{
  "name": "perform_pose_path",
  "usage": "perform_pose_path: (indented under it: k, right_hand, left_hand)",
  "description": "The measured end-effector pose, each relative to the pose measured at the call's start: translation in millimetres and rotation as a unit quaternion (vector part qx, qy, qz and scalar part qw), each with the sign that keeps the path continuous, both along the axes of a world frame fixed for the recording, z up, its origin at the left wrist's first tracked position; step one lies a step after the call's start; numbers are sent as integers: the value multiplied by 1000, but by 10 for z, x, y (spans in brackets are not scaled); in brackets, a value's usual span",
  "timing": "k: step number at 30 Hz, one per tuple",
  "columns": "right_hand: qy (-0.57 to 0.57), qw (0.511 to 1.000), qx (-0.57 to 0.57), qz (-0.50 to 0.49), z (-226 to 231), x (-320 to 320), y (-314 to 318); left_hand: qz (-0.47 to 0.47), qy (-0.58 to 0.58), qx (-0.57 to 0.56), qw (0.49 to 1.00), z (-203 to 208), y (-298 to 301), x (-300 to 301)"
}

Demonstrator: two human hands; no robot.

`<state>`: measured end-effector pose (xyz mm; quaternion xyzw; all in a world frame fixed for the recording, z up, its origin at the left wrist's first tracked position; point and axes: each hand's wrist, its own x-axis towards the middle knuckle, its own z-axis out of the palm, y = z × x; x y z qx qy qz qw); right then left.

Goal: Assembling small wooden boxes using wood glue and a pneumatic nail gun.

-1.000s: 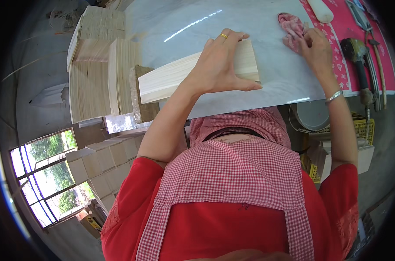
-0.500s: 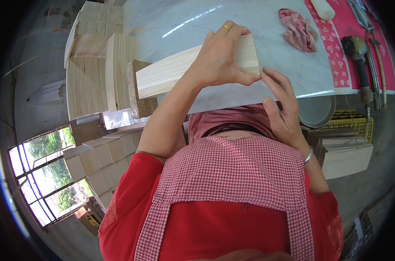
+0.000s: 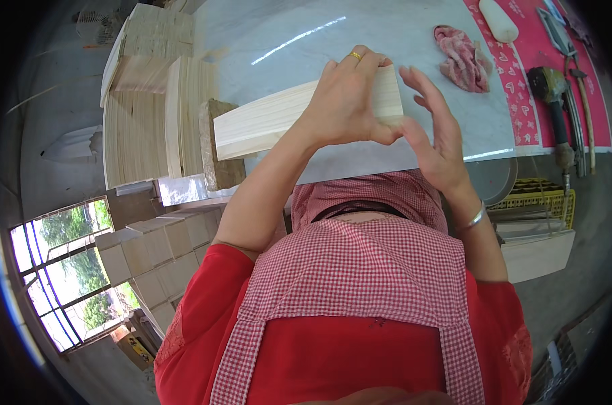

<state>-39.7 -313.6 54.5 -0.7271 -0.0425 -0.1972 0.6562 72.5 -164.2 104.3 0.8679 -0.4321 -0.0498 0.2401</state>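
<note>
A long pale wooden piece (image 3: 265,118) lies over the table with its left end on or against a rough brown block (image 3: 224,172). My left hand (image 3: 346,101) is closed across it near the right end, fingers over the far edge and thumb at the near edge. At that right end is my right hand (image 3: 437,131), its fingers and thumb spread apart. The right thumb tip is close to the near corner of the wood; whether it touches I cannot tell. The underside of the piece is hidden.
Stacks of thin wooden boards (image 3: 136,128) stand on the left of the table (image 3: 279,40). A crumpled pink cloth (image 3: 462,57) lies far right. Beyond it, a pink sheet holds a white bottle-like object (image 3: 498,20) and a power tool (image 3: 555,101). A yellow crate (image 3: 532,196) sits below.
My right hand has moved up and spread its fingers around the wood's right end. My left hand keeps its hold. The whole view has shifted slightly.
</note>
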Motion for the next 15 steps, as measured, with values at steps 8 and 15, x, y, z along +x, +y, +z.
perform_pose_path:
  k: [8,15]
  right_hand:
    - [-15,999,14,38,92,-194,23]
    - [79,981,-160,71,155,-523,-442]
  left_hand:
    - [7,4,-10,1000,-21,10,0]
    - [16,-8,-24,1000,-44,24,7]
